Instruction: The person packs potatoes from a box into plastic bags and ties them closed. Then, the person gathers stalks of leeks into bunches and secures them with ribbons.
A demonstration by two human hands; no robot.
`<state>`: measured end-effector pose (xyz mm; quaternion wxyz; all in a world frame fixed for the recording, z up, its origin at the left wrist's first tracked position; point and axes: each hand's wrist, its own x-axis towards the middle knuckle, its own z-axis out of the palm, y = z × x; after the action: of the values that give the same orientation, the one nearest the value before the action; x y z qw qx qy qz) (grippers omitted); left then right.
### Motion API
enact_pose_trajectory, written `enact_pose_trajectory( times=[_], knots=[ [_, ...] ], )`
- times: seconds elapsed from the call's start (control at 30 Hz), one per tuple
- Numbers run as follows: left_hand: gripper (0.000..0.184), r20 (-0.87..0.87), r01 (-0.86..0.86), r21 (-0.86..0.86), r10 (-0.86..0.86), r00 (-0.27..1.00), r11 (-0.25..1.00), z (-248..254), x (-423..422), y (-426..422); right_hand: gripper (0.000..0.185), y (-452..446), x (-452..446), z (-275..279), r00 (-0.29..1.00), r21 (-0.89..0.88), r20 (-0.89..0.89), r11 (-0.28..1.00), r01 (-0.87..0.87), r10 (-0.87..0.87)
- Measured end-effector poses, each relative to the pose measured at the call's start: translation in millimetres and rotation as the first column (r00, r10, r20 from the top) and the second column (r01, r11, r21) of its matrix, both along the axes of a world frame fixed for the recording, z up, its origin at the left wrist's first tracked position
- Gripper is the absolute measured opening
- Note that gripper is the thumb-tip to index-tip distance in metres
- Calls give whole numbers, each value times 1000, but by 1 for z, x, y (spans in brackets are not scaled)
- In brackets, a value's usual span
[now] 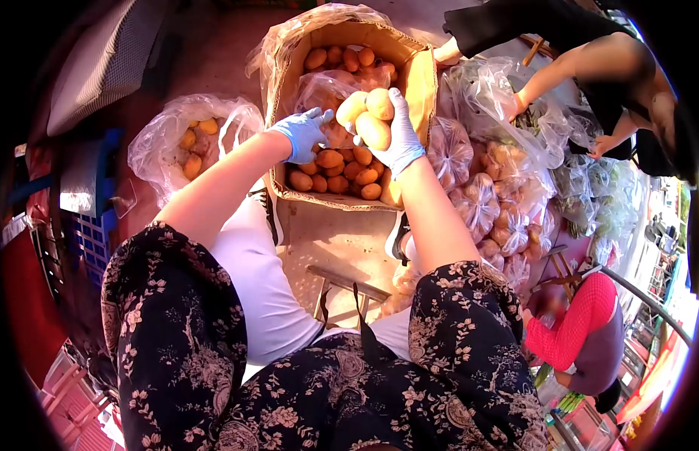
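Three potatoes (pixel 373 131) rest in my right hand (pixel 403 139), which wears a light blue glove and is above the right part of a cardboard box (pixel 417 83). My left hand (pixel 302 135), gloved the same way, is over the box's left edge with its fingers apart and nothing seen in it. Inside the box, many brown potatoes (pixel 338 171) lie at the near side and more at the far side, with clear plastic between them. To the left of the box stands an open clear plastic bag (pixel 165 143) with several potatoes in it.
Filled, tied plastic bags (pixel 477 207) are piled right of the box. A person in black (pixel 612 60) reaches into plastic at the upper right. Another person in a red top (pixel 582 323) is at the lower right. A small stool (pixel 349 284) stands between my legs.
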<state>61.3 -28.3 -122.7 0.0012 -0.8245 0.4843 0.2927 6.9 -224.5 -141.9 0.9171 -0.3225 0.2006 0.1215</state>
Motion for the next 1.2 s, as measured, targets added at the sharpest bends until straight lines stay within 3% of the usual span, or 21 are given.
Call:
enact_pose_trajectory(
  times=[0.07,0.13,0.17,0.2,0.3,0.33,0.4,0.47,0.5,0.6,0.67,0.7,0.8,0.83,0.87,0.93,1.0,1.03,1.13,1.17,1.2],
  knots=[
    [41,52,246,335,-278,959,910,-25,8,-18,47,15,19,-33,981,-64,-192,998,-13,0],
    [43,108,231,438,-306,946,869,-72,13,-20,46,20,43,-74,983,-72,-172,995,-76,62],
    [45,113,220,458,-301,947,861,-95,17,-19,46,22,45,-79,961,-213,-278,976,-53,-8],
    [48,116,208,476,-296,948,854,-107,21,-20,46,25,55,-94,970,-399,-231,917,-17,-83],
    [51,239,37,435,-156,958,899,-134,33,-19,48,29,80,-118,968,-792,-119,609,43,-223],
    [51,284,-8,398,-116,952,917,-136,38,-22,49,23,93,-131,955,-960,-198,240,-143,-222],
    [51,368,-99,321,-27,930,942,-136,49,-30,47,10,104,-138,987,-960,-87,-253,-118,-132],
    [49,360,-155,265,51,931,952,-132,54,-34,45,-8,114,-158,999,-933,-14,-358,-26,-35],
    [49,354,-184,236,92,931,954,-134,55,-34,45,-14,120,-155,997,-938,-68,-341,-56,24],
    [48,329,-294,54,261,908,954,-158,55,-25,35,-26,123,-151,960,-845,-270,-494,-203,68],
    [47,289,-368,-89,377,880,926,-177,56,-20,27,-37,114,-136,956,-894,-145,-447,-17,254],
    [46,319,-346,-55,344,883,937,-172,56,-20,24,-38,105,-124,936,-909,-82,-411,70,341],
    [45,378,-302,-11,284,881,953,-158,60,-25,23,-21,74,-81,693,-805,-572,-461,-372,439],
    [45,380,-303,-28,291,878,953,-164,60,-25,25,-9,56,-77,654,-744,-652,-488,-455,384],
    [45,381,-302,-44,295,876,952,-168,59,-25,27,2,40,-82,606,-675,-726,-507,-535,327],
    [47,383,-317,-10,297,875,948,-169,61,-27,29,2,21,-142,349,-527,-846,-525,-669,403],
    [52,366,-347,36,311,877,937,-174,62,-25,36,18,3,-184,521,-494,-833,-676,-547,187],
    [52,355,-361,41,324,877,932,-168,63,-25,40,32,4,-190,656,-498,-754,-664,-558,14],
    [53,307,-392,76,352,884,917,-146,60,-27,43,30,7,-151,539,-538,-817,-611,-581,206],
    [53,286,-396,92,357,889,914,-136,60,-30,43,19,5,-154,539,-599,-800,-303,-741,263],
    [54,263,-402,106,364,893,909,-129,60,-32,43,17,6,-151,527,-599,-777,-146,-788,345]
  ],
)
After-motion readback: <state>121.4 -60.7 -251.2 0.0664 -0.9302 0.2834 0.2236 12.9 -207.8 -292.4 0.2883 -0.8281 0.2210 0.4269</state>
